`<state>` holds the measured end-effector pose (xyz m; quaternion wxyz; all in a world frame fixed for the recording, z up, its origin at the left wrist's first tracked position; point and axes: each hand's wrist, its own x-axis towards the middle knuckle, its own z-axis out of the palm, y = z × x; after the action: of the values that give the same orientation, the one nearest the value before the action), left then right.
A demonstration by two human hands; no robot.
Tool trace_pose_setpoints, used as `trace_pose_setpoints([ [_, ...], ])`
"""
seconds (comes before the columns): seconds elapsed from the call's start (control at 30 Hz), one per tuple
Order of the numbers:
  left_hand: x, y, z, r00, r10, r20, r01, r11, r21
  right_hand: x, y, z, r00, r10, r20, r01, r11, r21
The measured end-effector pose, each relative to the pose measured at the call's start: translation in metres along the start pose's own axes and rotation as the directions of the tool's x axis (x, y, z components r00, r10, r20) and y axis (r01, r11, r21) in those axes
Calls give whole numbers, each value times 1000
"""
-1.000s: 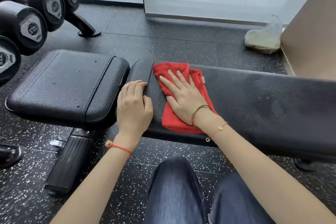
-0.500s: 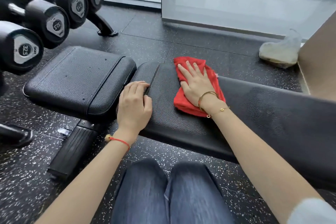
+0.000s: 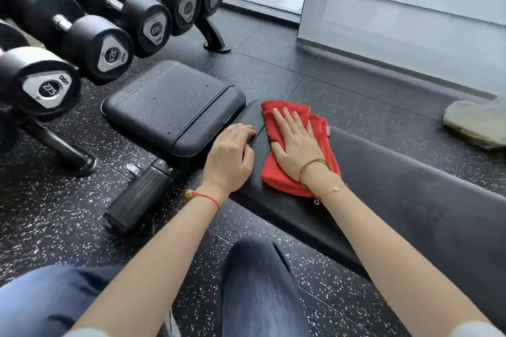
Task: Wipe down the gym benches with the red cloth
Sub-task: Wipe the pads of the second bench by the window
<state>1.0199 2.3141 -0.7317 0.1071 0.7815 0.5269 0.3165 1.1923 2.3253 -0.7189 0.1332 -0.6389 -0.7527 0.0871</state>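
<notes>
Both hands on bench pad [image 3: 397,186]: right hand [image 3: 297,145] flat, pressing red cloth [image 3: 276,172] at pad's end edge; left hand [image 3: 230,157], fingers curled over gap, bracing.

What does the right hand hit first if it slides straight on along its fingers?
Likely nothing solid: the right hand, flat on the red cloth, points up-left across the long black padded bench; past the far edge lies speckled black rubber floor. Depth unclear.

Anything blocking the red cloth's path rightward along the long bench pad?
Nothing visible. The right hand presses the red cloth flat on the long bench pad, whose surface to the right shows bare.
</notes>
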Motion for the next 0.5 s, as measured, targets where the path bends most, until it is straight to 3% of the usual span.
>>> trace_pose_setpoints([
  [0.2,2,-7,-10,998,5,-64,-3,999,32,37,-40,9,999,-14,35,15,999,-34],
  [0.33,9,-48,-33,989,7,-150,15,990,143,22,-70,21,991,-126,49,128,991,-46],
  [0.5,18,-94,-41,998,-35,-46,47,953,301,-23,-66,24,974,-222,49,224,974,-42],
])
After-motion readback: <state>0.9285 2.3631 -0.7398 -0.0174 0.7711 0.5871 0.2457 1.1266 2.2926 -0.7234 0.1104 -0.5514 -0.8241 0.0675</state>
